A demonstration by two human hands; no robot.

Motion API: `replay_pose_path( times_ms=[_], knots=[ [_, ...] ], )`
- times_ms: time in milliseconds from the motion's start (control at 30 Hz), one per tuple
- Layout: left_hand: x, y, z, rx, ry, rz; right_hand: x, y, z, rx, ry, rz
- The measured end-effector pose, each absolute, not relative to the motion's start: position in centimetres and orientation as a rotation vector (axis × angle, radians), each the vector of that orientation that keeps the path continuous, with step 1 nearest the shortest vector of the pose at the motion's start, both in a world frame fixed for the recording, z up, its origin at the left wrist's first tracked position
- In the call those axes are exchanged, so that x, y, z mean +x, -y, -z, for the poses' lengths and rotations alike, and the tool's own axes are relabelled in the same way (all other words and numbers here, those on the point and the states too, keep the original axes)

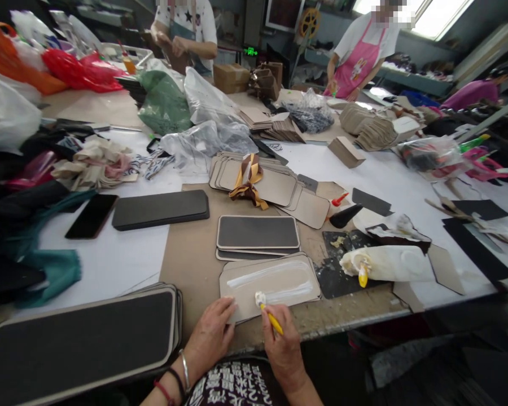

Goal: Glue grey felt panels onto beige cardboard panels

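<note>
My right hand (283,345) is closed round a yellow-handled glue brush (268,314), whose white bristle tip rests on the near edge of a tan cardboard panel (279,276). White glue streaks run across that panel. My left hand (211,336) lies with fingers flat on the panel's near left corner, holding it down. The panel tops a small stack at the table's front edge. Just beyond lies a stack of panels faced with dark material (257,232).
A large stack of dark-faced panels (80,338) sits at the front left. A glue bottle (387,264) lies on its side to the right. A phone (92,215), fabric scraps and plastic bags crowd the left. Two people in aprons (359,56) stand at the far side.
</note>
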State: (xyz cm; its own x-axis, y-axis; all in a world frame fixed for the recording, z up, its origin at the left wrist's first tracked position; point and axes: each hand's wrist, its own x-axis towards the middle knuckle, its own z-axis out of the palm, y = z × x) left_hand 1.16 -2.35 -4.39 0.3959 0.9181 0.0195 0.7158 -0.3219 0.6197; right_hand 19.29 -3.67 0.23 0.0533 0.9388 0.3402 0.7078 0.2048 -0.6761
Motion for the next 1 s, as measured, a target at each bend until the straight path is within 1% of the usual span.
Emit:
replay_pose_path(
  times_ms=[167,267,333,433,500,633,833,1000],
  knots=[
    [1.4,1.1,3.0,1.481,-1.423,-0.685,17.3,3.8,0.0,-1.527,1.604,-0.546],
    [1.6,0.3,2.8,1.078,-1.348,-0.805,16.7,3.6,0.5,-1.582,1.457,-0.747],
    [1.8,-0.1,2.7,0.939,-1.350,-0.872,16.2,3.5,0.8,-1.619,1.302,-0.916],
    [1.6,-0.1,2.4,0.971,-1.460,-0.947,16.0,3.4,0.9,-1.668,1.041,-1.104],
    [1.3,0.2,2.4,1.041,-1.569,-0.956,16.4,3.2,0.8,-1.709,0.932,-1.140],
    [0.6,0.8,3.1,1.121,-1.793,-0.792,17.4,2.6,0.3,-1.769,0.895,-1.062],
    [0.8,0.5,4.4,1.135,-1.797,-0.643,16.7,2.1,0.8,-1.730,0.954,-1.174],
    [1.5,0.2,4.1,1.170,-1.847,-0.584,17.2,1.3,0.7,-1.763,1.028,-1.060]
  ],
)
